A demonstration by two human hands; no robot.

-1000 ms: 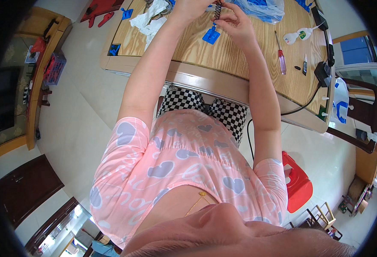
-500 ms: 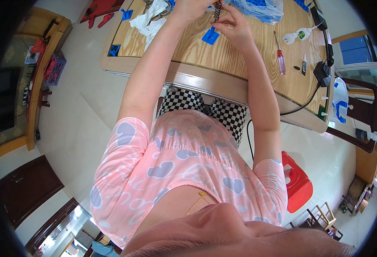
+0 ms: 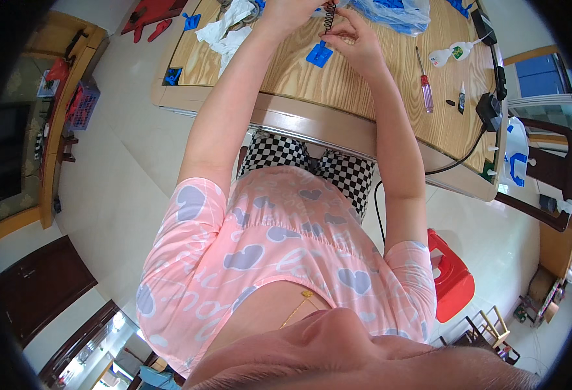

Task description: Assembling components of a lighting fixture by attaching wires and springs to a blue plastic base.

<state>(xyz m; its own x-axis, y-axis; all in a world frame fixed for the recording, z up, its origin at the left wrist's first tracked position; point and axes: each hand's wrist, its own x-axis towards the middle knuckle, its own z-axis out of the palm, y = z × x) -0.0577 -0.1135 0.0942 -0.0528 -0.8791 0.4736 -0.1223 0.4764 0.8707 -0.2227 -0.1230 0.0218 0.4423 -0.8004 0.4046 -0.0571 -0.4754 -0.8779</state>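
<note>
A black coil (image 3: pixel 329 19), like a spring or coiled cord, hangs between my hands at the top of the view. At its lower end is a flat, square blue plastic piece (image 3: pixel 319 55) with a short stem, just above the table. My left hand (image 3: pixel 291 14) is closed at the coil's upper end; its fingertips are partly cut off by the picture's edge. With thumb and fingers, my right hand (image 3: pixel 358 44) pinches the lower end of the coil, right by the blue stem.
On the wooden table (image 3: pixel 286 78) lie white tissues (image 3: pixel 228 38), a clear bag of blue parts (image 3: pixel 399 14), a red-handled screwdriver (image 3: pixel 426 94), a white squeeze bottle (image 3: pixel 439 58) and a small tube (image 3: pixel 462 99). A black adapter (image 3: pixel 488 109) with a cable sits at the right edge.
</note>
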